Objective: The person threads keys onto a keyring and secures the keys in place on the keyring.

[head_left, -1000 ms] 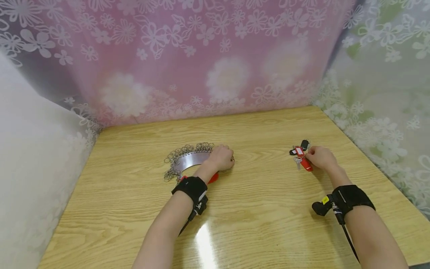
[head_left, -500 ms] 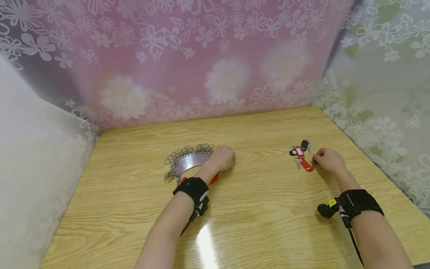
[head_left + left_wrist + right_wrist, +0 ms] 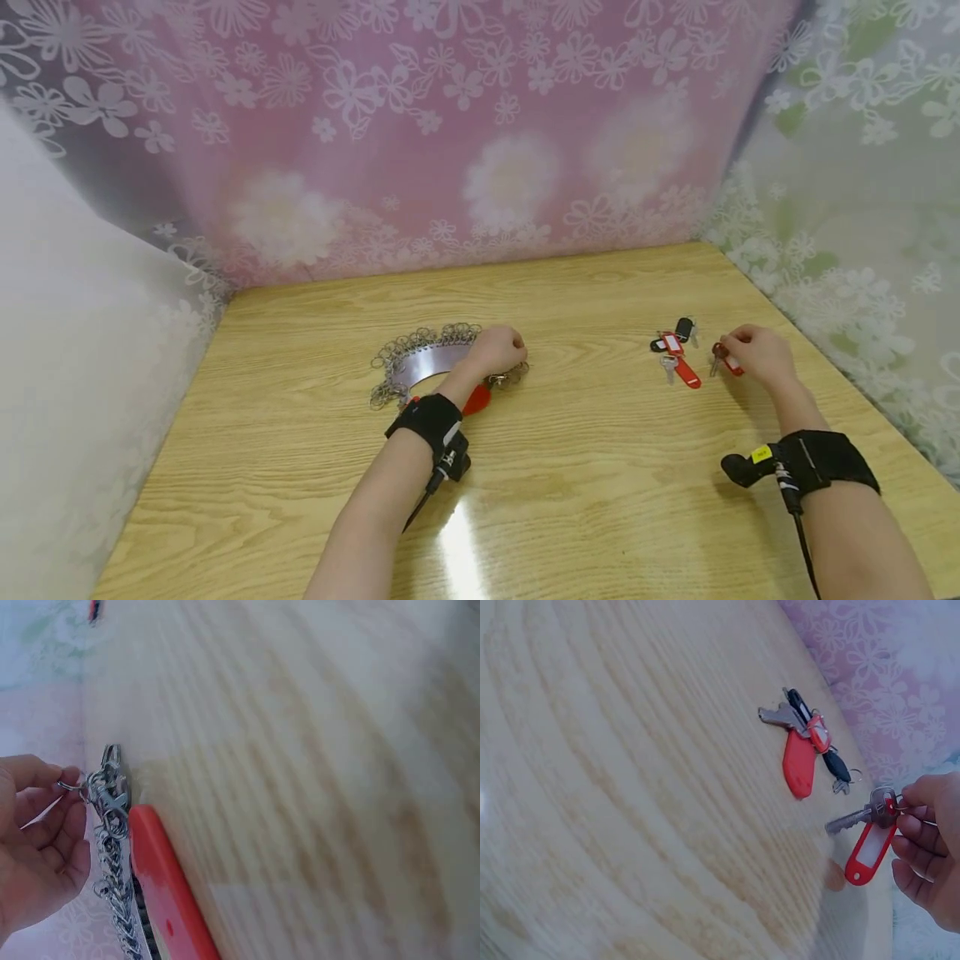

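Tagged key (image 3: pixel 873 814) is hanging over the bench (image 3: pixel 600 517), near other keys (image 3: pixel 782 717); we are pinching its split ring (image 3: pixel 901 804) with our right hand (image 3: pixel 934 851), a metal ring (image 3: pixel 70 785) with our left hand (image 3: pixel 37 844).

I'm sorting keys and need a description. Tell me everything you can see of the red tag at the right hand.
The red tag is flat and oblong, plastic by its look, framing a pale label on which no writing can be made out. Its far end is rounded, with a small hole. It slants beside a metal key; the right hand pinches the ring at their top. In the head view it is right of the other keys, apart from them.
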The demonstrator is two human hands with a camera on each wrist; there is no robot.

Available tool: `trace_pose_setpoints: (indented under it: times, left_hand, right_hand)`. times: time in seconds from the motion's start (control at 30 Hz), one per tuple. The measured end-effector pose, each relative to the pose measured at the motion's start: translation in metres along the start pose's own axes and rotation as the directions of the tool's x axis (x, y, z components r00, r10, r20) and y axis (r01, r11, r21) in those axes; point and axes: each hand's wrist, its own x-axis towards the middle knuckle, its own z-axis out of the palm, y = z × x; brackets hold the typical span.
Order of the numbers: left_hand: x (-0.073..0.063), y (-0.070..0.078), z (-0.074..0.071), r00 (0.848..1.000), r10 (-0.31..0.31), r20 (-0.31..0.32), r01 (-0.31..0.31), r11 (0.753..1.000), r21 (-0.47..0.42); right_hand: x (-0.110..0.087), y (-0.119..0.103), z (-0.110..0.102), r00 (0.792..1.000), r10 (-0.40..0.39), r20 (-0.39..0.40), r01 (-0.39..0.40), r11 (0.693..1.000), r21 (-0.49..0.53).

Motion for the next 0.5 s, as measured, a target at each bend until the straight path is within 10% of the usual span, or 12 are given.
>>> trace_pose_setpoints:
  times: [0.3, 0.5]
  left_hand:
    - [-0.01, -0.005, -0.013, 0.996, -0.068, 0.05, 0.082, 0.907, -0.412]
    - [-0.011, -0.007, -0.017, 0.994, -0.057, 0.093, 0.092, 0.899, -0.429]
  right_hand:
    - [0.003, -0.013, -0.007, 0.996, -0.01, -0.09, 0.016, 0.998, 0.064]
    - [0.008, -0.025, -0.014, 0.991, 0.018, -0.134, -0.001, 0.992, 0.128]
